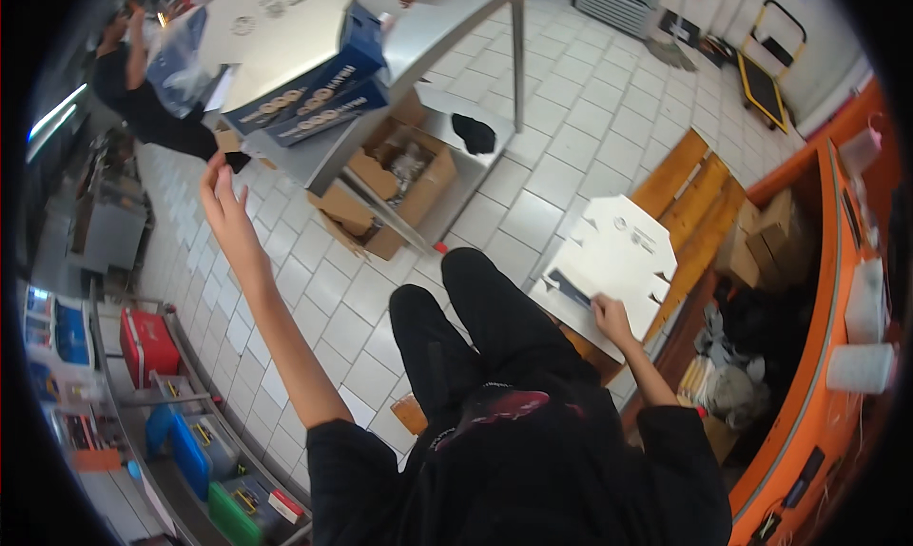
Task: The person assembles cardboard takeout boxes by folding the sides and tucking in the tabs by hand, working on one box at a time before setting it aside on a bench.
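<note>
My left hand [226, 208] is raised at the left with its fingers stretched out, holding nothing. It is nearest to a stack of blue-sided cardboard boxes [314, 99], a small gap short of their left end. On the stack lies a large white cardboard sheet [276, 23] with small dark prints. On my right, a flat white cardboard blank [623, 251] with cut corners and slots lies on the bench. My right hand [613, 318] is closed at its near edge, beside a dark blue strip [571, 287]; the fingertips are partly hidden.
A metal table [442, 23] carries the stack; an open carton [423, 189] sits on its lower shelf. The slatted wooden bench [699, 189] stands right, before an orange counter [808, 375]. Left are a red cooler box [149, 344] and another person [143, 94]. A yellow-framed trolley [766, 80] stands far right.
</note>
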`<action>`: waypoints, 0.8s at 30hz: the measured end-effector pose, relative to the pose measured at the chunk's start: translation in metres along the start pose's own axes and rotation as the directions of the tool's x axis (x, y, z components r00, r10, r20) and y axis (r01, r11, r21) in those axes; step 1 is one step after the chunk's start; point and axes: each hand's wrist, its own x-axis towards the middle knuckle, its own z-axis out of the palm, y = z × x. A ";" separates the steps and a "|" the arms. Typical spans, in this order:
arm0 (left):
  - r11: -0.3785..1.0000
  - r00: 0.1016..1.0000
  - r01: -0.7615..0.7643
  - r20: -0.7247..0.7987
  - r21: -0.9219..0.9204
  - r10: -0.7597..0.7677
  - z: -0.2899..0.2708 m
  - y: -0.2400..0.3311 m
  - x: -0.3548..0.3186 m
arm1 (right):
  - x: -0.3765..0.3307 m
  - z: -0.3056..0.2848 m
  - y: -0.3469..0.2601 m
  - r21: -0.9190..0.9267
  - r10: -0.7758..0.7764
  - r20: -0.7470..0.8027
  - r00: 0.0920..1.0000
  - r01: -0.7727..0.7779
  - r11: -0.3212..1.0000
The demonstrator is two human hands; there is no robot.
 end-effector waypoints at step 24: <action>-0.148 -0.071 0.988 0.974 0.039 -0.215 0.154 -0.102 -0.323 | -0.041 -0.068 -0.157 -0.069 -0.274 0.336 0.901 0.313 0.947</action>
